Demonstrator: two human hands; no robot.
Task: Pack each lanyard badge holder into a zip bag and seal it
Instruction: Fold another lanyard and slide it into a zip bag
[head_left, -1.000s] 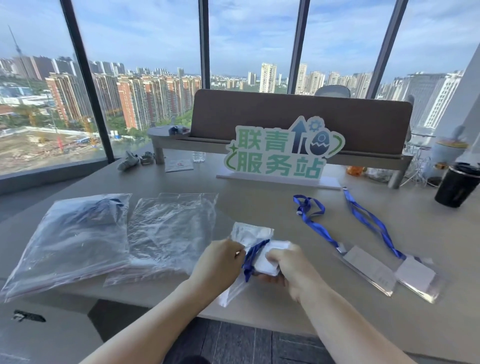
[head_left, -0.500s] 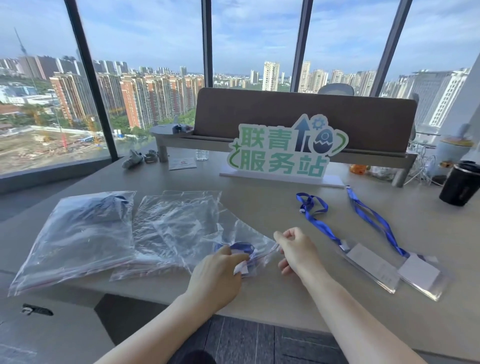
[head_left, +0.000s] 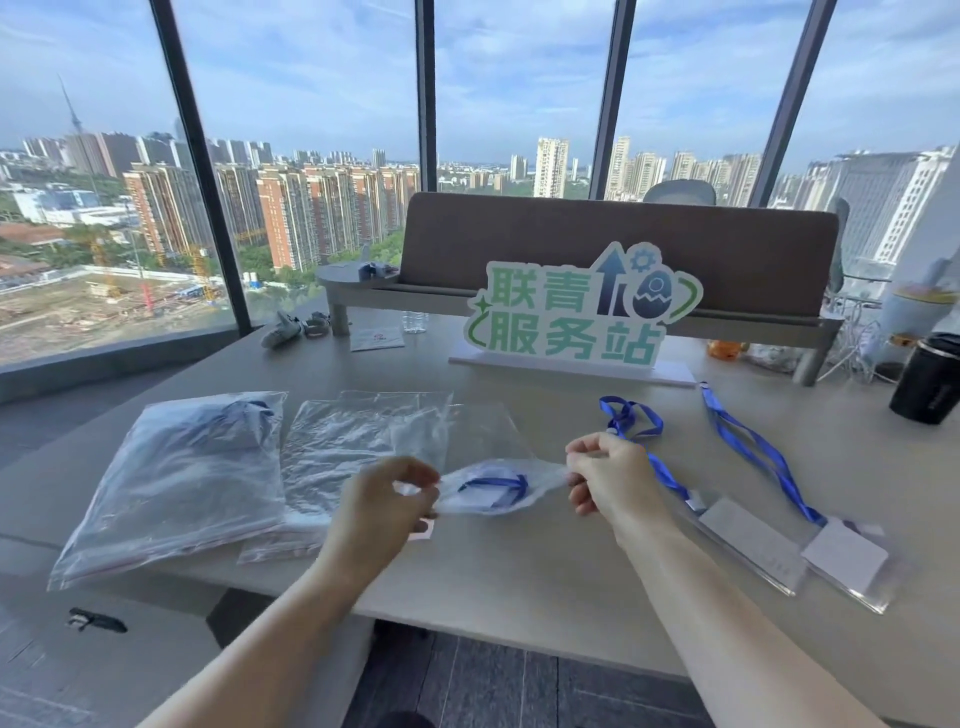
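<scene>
A clear zip bag (head_left: 498, 457) hangs stretched between my hands above the table, with a folded badge holder and its blue lanyard (head_left: 493, 488) inside. My left hand (head_left: 387, 501) pinches the bag's left edge and my right hand (head_left: 608, 475) pinches its right edge. Two more badge holders with blue lanyards lie on the table to the right: one (head_left: 748, 540) nearer me, the other (head_left: 844, 558) beside it. A packed bag (head_left: 176, 478) with a lanyard inside lies at the left, and empty zip bags (head_left: 353, 447) lie beside it.
A green-lettered standing sign (head_left: 576, 312) is at mid-table, in front of a brown divider panel (head_left: 618, 249). A black cup (head_left: 927, 382) stands at the far right. Small items and a water bottle (head_left: 415, 322) lie near the back left. The table's front edge (head_left: 519, 639) runs below my forearms.
The badge holder went from my two hands into the bag. My hands then moved apart to the bag's two edges and lifted it, pulling it taut.
</scene>
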